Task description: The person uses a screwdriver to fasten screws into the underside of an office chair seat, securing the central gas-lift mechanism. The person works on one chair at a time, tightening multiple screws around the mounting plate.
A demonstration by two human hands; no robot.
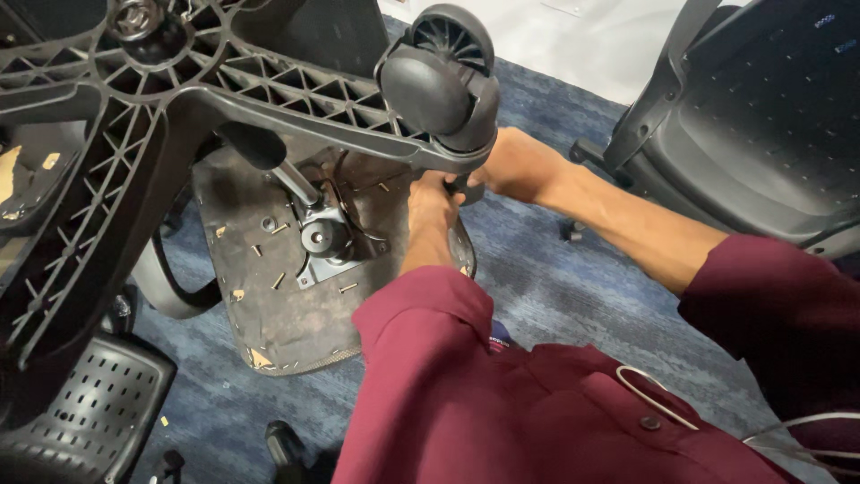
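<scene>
Both hands, left (432, 204) and right (518, 166), gripped the caster (443, 76) at upper centre, still seated in the chair base (269, 85).

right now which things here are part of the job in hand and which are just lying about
In hand:
- caster, at the end of the base arm
- star base of the upturned chair
- left hand and right hand, both under the caster
- seat underside with its metal plate

Lying about:
- second chair, right
- perforated black part, lower left
- white cable on the sleeve
</scene>
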